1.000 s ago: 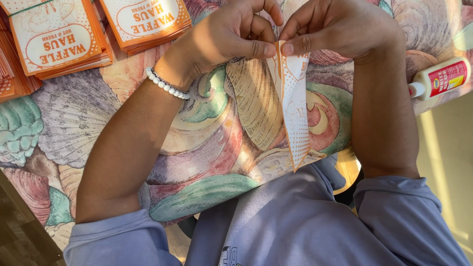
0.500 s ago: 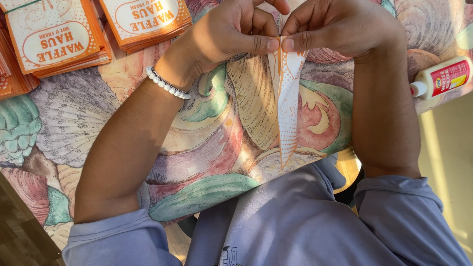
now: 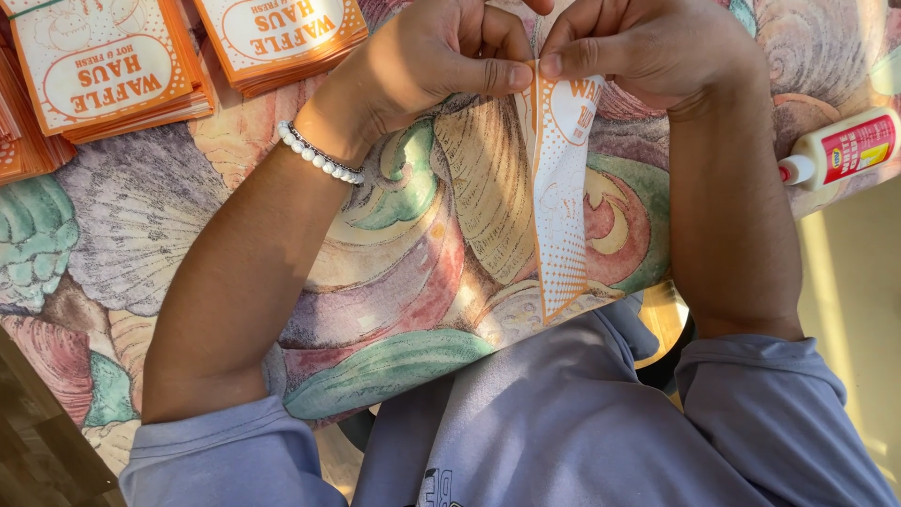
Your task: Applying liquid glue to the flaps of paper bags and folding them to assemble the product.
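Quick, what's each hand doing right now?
Left hand: closed, pinching the top of the folded orange-and-white paper sleeve.
Right hand: closed, pinching the same sleeve.

Both hands meet over the middle of the bench (image 3: 188,235), the left hand (image 3: 432,56) and right hand (image 3: 648,47) pinching the top of a folded paper sleeve (image 3: 561,207) that hangs between the forearms. Stacks of flat paper sleeves (image 3: 103,75) lie at the bench's far left corner. A glue bottle (image 3: 840,150) lies at its right edge.

I saw a grey-lilac shirt (image 3: 563,422) with sleeves pushed up past the elbows, plus a white bead bracelet (image 3: 319,155) on the left wrist.
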